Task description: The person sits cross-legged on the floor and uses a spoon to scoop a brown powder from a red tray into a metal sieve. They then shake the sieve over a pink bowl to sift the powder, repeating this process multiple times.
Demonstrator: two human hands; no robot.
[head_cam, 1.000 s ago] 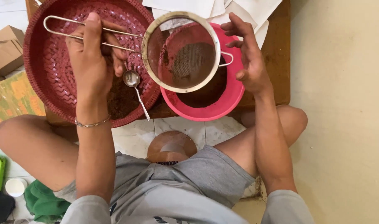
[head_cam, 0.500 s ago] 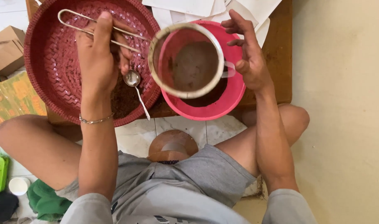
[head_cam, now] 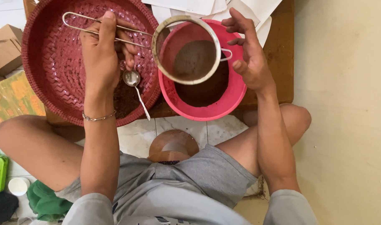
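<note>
Over pink plastic bowl (head_cam: 223, 109) | round wire-mesh sieve (head_cam: 190, 54) | left hand (head_cam: 100, 58) grips handle

Sieve (head_cam: 190, 52) above bowl (head_cam: 223, 106), right of tray (head_cam: 44, 62)

woven tray (head_cam: 44, 75) top cut off, spoon (head_cam: 134, 83) handle end under hand (head_cam: 100, 58)

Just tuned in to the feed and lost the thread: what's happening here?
A person sitting on the floor holds a round metal sieve by its wire handle in the left hand, over a pink plastic bowl of brown powder. The same hand also grips a small metal spoon. The right hand is open beside the sieve's rim. A red woven tray with more brown powder sits on the left.
</note>
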